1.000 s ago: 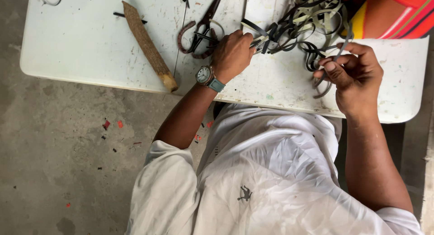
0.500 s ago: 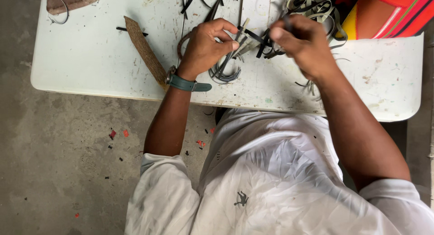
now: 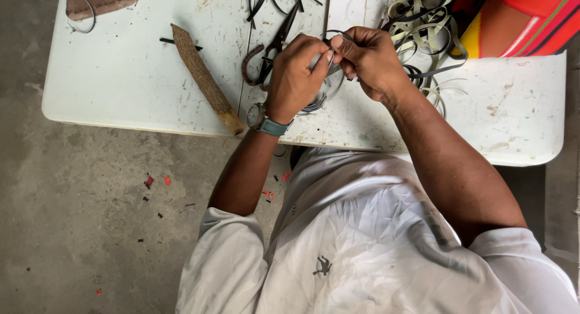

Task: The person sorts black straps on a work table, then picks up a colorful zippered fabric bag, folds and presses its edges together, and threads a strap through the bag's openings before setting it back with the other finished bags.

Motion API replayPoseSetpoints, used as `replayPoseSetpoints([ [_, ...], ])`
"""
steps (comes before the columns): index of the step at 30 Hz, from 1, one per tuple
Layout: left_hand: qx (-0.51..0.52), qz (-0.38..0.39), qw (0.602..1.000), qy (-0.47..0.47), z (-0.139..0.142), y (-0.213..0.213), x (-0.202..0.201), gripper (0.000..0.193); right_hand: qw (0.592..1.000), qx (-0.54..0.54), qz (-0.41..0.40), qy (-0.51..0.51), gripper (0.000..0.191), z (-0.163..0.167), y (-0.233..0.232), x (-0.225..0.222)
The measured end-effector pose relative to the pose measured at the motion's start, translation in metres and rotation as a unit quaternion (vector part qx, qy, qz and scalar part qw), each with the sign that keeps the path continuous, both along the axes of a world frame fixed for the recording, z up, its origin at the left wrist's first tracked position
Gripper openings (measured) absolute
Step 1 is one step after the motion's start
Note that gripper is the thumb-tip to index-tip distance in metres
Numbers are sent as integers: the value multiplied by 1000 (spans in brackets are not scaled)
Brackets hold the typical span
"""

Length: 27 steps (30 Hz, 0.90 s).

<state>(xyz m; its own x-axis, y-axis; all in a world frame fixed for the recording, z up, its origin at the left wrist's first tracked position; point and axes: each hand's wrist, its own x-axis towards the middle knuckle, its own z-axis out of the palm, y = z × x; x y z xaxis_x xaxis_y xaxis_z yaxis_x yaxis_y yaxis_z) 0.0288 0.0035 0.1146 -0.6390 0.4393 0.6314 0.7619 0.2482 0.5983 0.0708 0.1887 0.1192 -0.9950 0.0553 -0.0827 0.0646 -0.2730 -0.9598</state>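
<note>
Both hands meeting above the middle of the white table (image 3: 121, 78), pinched together on a thin dark strip (image 3: 338, 36) held between the fingertips. Left hand (image 3: 293, 78) closed narrow, thumb and forefinger nipping the strip's near end; right hand (image 3: 368, 60) closed likewise, gripping it at about three o'clock from the left, knuckles touching. Strip itself mostly hidden by the fingers, only a short dark length showing at twelve o'clock above them. Likely light, thin and springy, bending readily but wanting to curl back, perhaps slick along its flat faces; best taken on the flats near an end, with a firm pinch, edges possibly sharp. A coil of the same strip (image 3: 317, 99) lying on the table just beneath the left hand, at six o'clock from the pinch. Scissors (image 3: 272, 48) with dark loops at nine o'clock, just beside the left hand. A rough wooden stick (image 3: 205, 78) farther off at nine o'clock, well apart. A tangle of pale and dark strips (image 3: 423, 30) at two o'clock, near the right hand. A green-strapped watch (image 3: 263, 121) on the left wrist.
</note>
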Motion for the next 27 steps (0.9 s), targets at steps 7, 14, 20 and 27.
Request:
replayPoseSetpoints([
  [7, 243, 31, 967, -73, -23, 0, -2, 7, 998, 47, -33, -27, 19, -11, -14, -11],
  [14, 447, -56, 881, -147, 3, -55, -23, 13, 979, 200, -18, 29, 18, -11, -18, -14],
  [20, 410, -164, 865, -237, 53, -105, -15, 5, 990, 143, -1, 19, 20, 3, -5, -12],
  [27, 27, 54, 991, -124, 62, -88, 3, 15, 996, 83, -18, -7, 18, 10, 4, -12],
])
